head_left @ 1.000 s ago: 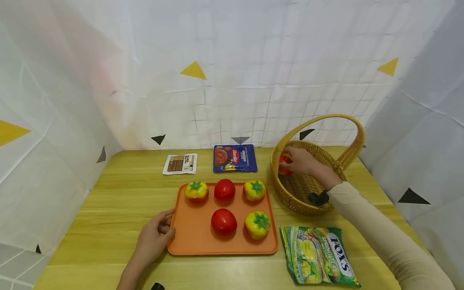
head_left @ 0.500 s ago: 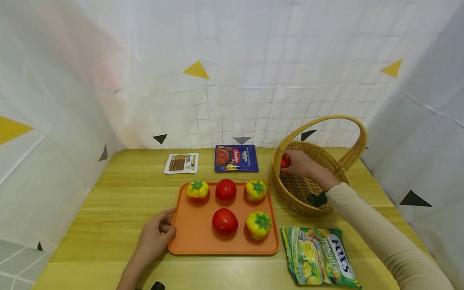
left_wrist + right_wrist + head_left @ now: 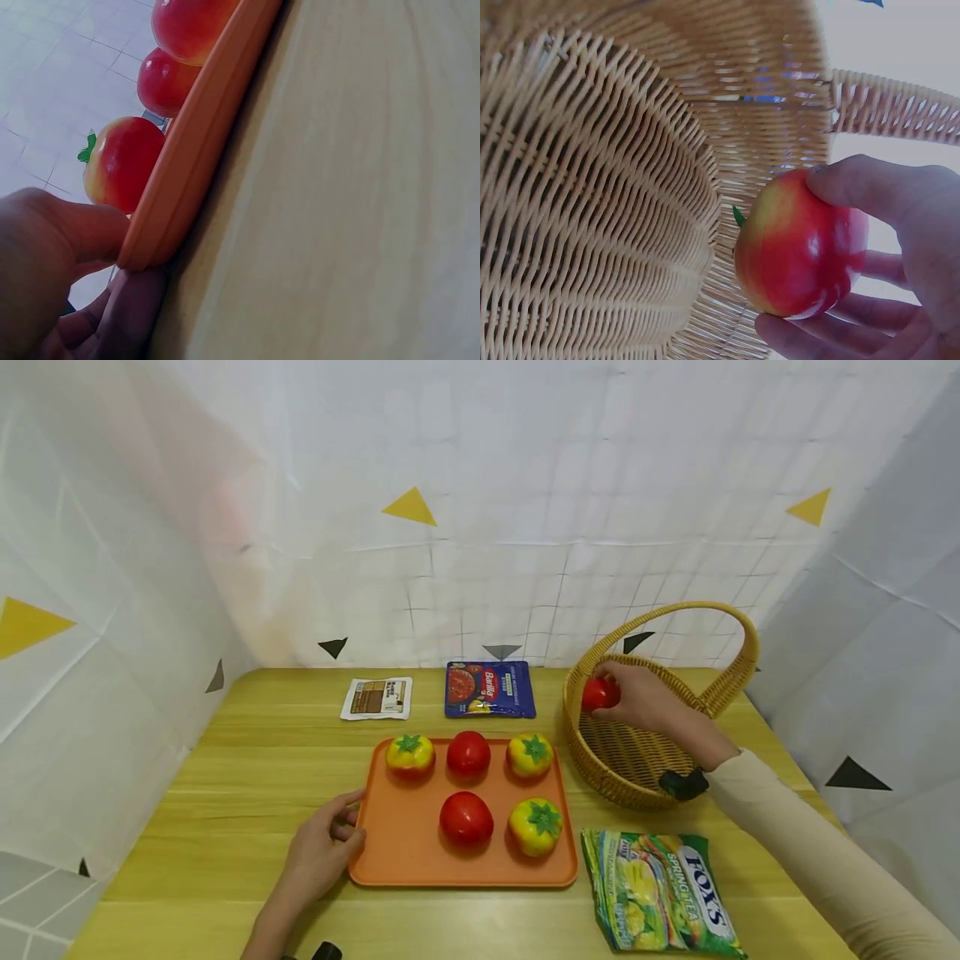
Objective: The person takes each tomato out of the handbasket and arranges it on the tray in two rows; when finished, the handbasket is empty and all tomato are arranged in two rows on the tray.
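Note:
In the head view my right hand [image 3: 637, 697] is inside the wicker basket [image 3: 600, 768], gripping a toy tomato [image 3: 601, 694]. The right wrist view shows that tomato [image 3: 802, 244] red with a yellow top and green stem, thumb above and fingers curled below, near the woven wall. My left hand [image 3: 318, 843] pinches the left edge of the orange tray [image 3: 397, 860]. Up close, its thumb lies at the rim of the tray [image 3: 187, 157], with fingers underneath. On the tray are several toy tomatoes; one shows its red underside [image 3: 467, 818], another its yellow top [image 3: 535, 827].
A green candy bag [image 3: 660, 889] lies right of the tray, in front of the basket. Behind the tray are a blue sauce pouch [image 3: 490, 689] and a small white-and-brown packet [image 3: 377, 698]. The basket's tall handle [image 3: 690, 606] arches over its opening.
My right hand has lifted the tomato off the basket's left inner side and drawn it slightly right, so more of it shows. My left hand keeps its place at the tray.

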A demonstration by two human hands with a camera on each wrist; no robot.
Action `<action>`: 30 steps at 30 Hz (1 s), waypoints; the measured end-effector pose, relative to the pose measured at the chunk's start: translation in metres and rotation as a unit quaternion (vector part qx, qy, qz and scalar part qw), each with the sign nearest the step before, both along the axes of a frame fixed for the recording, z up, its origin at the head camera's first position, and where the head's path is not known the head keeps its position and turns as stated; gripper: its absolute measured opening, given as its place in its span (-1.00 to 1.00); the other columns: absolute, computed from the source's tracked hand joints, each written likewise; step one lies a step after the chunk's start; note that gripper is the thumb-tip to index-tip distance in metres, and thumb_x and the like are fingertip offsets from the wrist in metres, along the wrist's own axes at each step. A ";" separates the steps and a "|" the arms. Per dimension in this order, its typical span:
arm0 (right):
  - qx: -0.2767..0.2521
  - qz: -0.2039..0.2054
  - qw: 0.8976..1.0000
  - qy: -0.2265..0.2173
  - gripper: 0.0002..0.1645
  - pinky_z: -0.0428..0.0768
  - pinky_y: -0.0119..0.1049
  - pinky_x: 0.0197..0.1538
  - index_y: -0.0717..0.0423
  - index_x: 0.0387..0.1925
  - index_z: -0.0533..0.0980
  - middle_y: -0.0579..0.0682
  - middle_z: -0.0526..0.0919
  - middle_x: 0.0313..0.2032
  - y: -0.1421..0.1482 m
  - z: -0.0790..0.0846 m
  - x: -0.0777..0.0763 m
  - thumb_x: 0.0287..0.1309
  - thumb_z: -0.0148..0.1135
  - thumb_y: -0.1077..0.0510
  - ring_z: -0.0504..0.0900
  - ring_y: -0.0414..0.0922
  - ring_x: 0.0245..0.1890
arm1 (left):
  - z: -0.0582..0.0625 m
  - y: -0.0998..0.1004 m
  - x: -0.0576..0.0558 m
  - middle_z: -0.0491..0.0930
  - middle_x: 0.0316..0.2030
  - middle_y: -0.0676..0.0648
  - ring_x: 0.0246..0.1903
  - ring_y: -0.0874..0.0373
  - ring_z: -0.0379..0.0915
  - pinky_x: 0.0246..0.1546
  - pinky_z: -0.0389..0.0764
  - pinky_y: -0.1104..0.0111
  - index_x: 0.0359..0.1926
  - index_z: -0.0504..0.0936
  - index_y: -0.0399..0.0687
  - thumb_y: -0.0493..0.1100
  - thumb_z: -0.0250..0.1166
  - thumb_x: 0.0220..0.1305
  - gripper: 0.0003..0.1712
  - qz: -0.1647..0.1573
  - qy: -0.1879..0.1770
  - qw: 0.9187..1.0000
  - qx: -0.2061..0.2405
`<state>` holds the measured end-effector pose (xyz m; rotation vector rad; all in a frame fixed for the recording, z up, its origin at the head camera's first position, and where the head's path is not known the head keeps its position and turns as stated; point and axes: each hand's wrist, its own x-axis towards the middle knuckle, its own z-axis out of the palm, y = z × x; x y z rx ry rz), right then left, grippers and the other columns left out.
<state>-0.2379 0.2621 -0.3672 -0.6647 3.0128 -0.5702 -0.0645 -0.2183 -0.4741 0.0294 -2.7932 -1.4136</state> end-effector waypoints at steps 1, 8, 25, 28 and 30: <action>0.003 0.001 1.000 0.005 -0.28 0.61 0.08 -0.08 0.25 0.16 0.46 0.22 0.61 -0.04 0.001 0.002 0.003 0.00 0.55 0.08 0.61 0.14 -0.08 | 0.000 0.000 0.000 0.61 -0.22 -0.02 -0.35 0.24 0.58 -0.36 0.55 0.38 0.30 0.56 0.01 -0.35 0.40 0.18 -0.37 -0.001 0.002 1.000 0.000; -0.022 -0.011 1.000 0.019 -0.28 0.62 0.09 -0.08 0.26 0.19 0.48 0.21 0.60 0.03 0.004 0.015 0.027 0.01 0.53 0.09 0.60 0.15 -0.06 | -0.002 0.003 -0.001 0.62 -0.23 -0.02 -0.35 0.24 0.58 -0.35 0.56 0.39 0.29 0.56 0.01 -0.36 0.40 0.16 -0.36 -0.004 0.007 1.000 0.003; -0.078 -0.041 0.992 0.089 -0.20 0.61 0.17 -0.08 0.23 0.25 0.40 0.23 0.51 0.15 -0.001 0.032 0.068 -0.01 0.54 0.13 0.54 0.21 0.01 | -0.005 0.001 -0.001 0.60 -0.21 -0.02 -0.33 0.22 0.58 -0.34 0.56 0.38 0.31 0.54 0.06 -0.34 0.39 0.18 -0.35 -0.002 -0.002 1.000 -0.005; -0.101 -0.042 0.989 0.100 -0.19 0.62 0.15 -0.10 0.24 0.23 0.38 0.21 0.53 0.10 -0.004 0.035 0.077 -0.06 0.56 0.18 0.56 0.17 -0.04 | -0.003 0.000 0.000 0.60 -0.20 -0.03 -0.33 0.22 0.58 -0.35 0.56 0.37 0.31 0.54 0.04 -0.35 0.38 0.19 -0.36 -0.006 0.004 1.000 -0.003; -0.112 -0.039 0.986 0.116 -0.20 0.64 0.13 -0.14 0.24 0.20 0.39 0.20 0.54 0.07 -0.006 0.036 0.082 -0.08 0.57 0.20 0.57 0.13 -0.09 | -0.002 0.000 0.000 0.61 -0.20 -0.03 -0.33 0.22 0.58 -0.35 0.56 0.37 0.32 0.54 0.02 -0.35 0.38 0.19 -0.36 -0.007 0.006 1.000 -0.001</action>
